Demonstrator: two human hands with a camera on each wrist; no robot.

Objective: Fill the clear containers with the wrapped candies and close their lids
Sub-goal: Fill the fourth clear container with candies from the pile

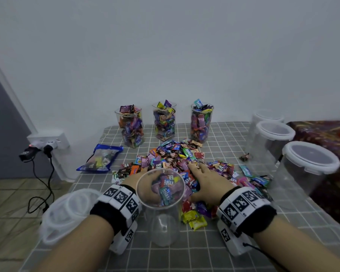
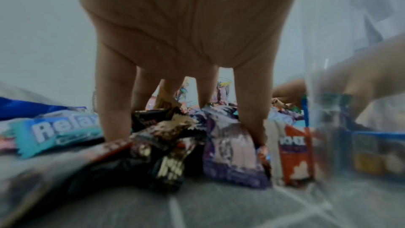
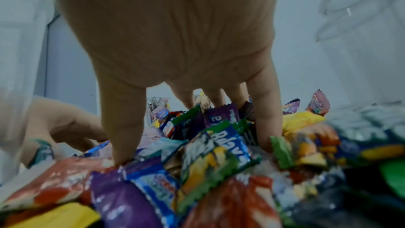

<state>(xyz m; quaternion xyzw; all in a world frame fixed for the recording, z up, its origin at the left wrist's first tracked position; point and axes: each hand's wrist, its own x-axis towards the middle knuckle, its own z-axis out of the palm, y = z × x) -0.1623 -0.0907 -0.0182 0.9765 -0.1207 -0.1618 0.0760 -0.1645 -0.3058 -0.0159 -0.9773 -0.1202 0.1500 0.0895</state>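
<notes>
So the empty clear container [image 1: 161, 205] I'm filling sits right at the near edge of the candy pile [image 1: 177, 161], upright, mouth open, nothing in it as far as I can tell (the candies you see through the glass are behind it). My left hand [image 1: 145, 185] is just behind and left of it, my right hand [image 1: 206, 181] just to its right. Both are palm down on the wrappers with fingers [image 2: 114, 107] spread and dug into the pile; the fingers [image 3: 122, 127] on the right look the same. Neither has closed round anything yet, so no real grasp at this point.

What worries me: the container is tall and light and it stands between my wrists. If I rake the candies toward it with either hand, I'd guess a wrist or the pile itself nudges it over, or shoves it toward the front edge of the surface [image 1: 185, 252]. The wrappers are slick too, so a big scoop probably sheds a few on the way up.

Further out, three filled containers [image 1: 164, 122] stand at the back with no lids on and candy heaped above the rims, so closing them could be fiddly. The loose lids [image 1: 67, 211] hang off the left edge by my forearm, easy to knock to the floor. Three lidded tubs [image 1: 310, 165] sit on the right.
</notes>
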